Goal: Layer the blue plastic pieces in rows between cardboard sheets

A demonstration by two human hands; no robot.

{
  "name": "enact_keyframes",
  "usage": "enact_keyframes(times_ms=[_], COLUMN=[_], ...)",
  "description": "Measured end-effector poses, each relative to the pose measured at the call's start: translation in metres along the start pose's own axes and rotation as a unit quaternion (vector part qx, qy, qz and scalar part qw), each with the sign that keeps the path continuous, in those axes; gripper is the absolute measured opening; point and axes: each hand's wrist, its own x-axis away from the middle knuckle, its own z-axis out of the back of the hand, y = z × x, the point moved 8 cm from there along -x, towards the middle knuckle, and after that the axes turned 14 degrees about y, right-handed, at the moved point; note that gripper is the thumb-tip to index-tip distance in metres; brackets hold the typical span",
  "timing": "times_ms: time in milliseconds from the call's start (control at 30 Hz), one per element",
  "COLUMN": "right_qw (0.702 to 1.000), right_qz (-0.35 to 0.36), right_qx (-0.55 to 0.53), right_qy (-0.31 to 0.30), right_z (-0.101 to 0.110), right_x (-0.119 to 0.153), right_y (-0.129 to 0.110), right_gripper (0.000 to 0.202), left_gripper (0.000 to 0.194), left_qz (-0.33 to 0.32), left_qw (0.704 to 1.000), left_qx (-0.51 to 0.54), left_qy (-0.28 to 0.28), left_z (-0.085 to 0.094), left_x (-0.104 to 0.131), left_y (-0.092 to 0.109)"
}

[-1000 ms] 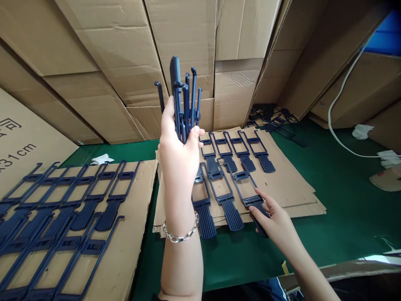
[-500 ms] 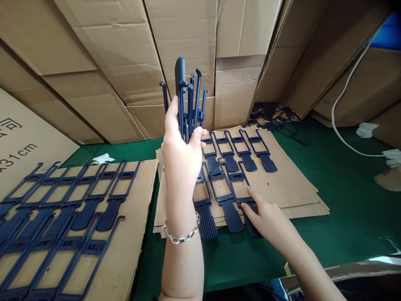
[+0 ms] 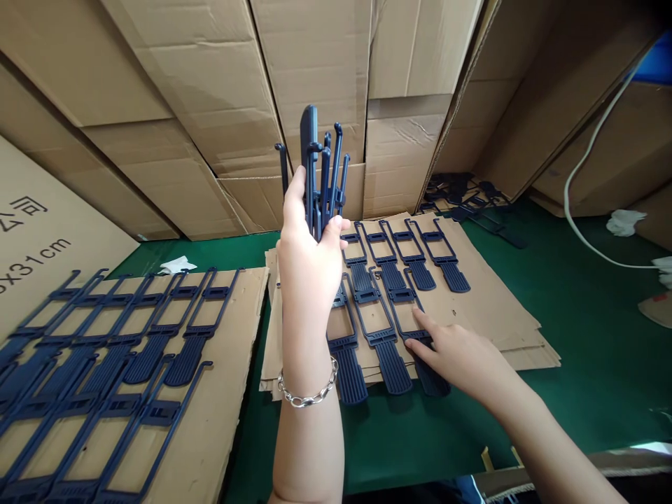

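My left hand (image 3: 312, 245) is wrapped round a bundle of dark blue plastic brackets (image 3: 325, 175), held upright above the cardboard. Lower right, my right hand (image 3: 441, 346) touches the edge of a bracket (image 3: 404, 318) in the front row, its thumb and forefinger apart at the frame. Two rows of the same brackets, with open frames and ribbed paddles, lie on the right cardboard sheets (image 3: 493, 315); my left hand and forearm hide part of them. More brackets (image 3: 183, 360) lie in rows on the left cardboard sheet (image 3: 210, 420).
Stacked cartons (image 3: 315, 56) stand behind the green table (image 3: 588, 392). Loose dark parts (image 3: 462, 196) are piled at the back right, near a white cable (image 3: 572, 210). A crumpled white tissue (image 3: 177, 265) lies behind the left sheet, and a printed carton (image 3: 47, 231) leans in at the left.
The whole view has shifted slightly. My right hand's bracket sits a little straighter in the front row, with its paddle swung right. My left hand still grips the bundle.
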Motion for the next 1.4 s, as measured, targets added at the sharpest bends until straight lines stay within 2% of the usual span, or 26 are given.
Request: enact_keyframes(times_ms=[67, 167, 267, 333, 467, 700, 800, 967, 1400], right_qw=[1.0, 0.995, 0.982, 0.977, 0.977, 0.978, 0.968, 0.956, 0.966], right_qz=[-0.002, 0.0, 0.079, 0.128, 0.156, 0.148, 0.199, 0.268, 0.236], right_qx=[0.006, -0.023, -0.087, -0.105, -0.109, -0.084, -0.082, -0.075, -0.041], right_qy=[0.012, 0.093, 0.15, 0.132, 0.092, 0.119, 0.131, 0.093, 0.095], right_z=[0.003, 0.012, 0.01, -0.001, -0.018, -0.01, -0.004, -0.01, -0.016], right_x=[-0.004, -0.013, -0.02, -0.023, -0.027, -0.034, -0.029, -0.02, -0.015], right_y=[0.004, 0.007, -0.001, -0.007, -0.01, -0.013, -0.027, -0.049, -0.063], right_gripper=[0.058, 0.054, 0.052, 0.051, 0.048, 0.051, 0.052, 0.059, 0.06], left_gripper=[0.06, 0.059, 0.058, 0.058, 0.058, 0.058, 0.057, 0.058, 0.057], left_qz=[-0.003, -0.002, -0.006, -0.009, -0.014, -0.019, -0.02, -0.03, -0.04], left_qw=[1.0, 1.0, 1.0, 1.0, 1.0, 1.0, 1.0, 0.999, 0.999], left_qx=[0.001, 0.004, 0.011, 0.013, 0.003, -0.001, 0.0, 0.006, 0.008], left_qy=[-0.001, 0.005, 0.008, 0.009, 0.009, 0.01, 0.008, 0.016, 0.014], left_z=[-0.001, 0.0, 0.0, 0.0, 0.002, 0.004, 0.004, 0.004, 0.004], left_x=[0.0, 0.0, 0.0, 0.0, -0.001, -0.001, -0.001, 0.0, 0.0], left_y=[0.0, 0.0, 0.0, 0.0, -0.001, 0.0, -0.001, 0.001, 0.005])
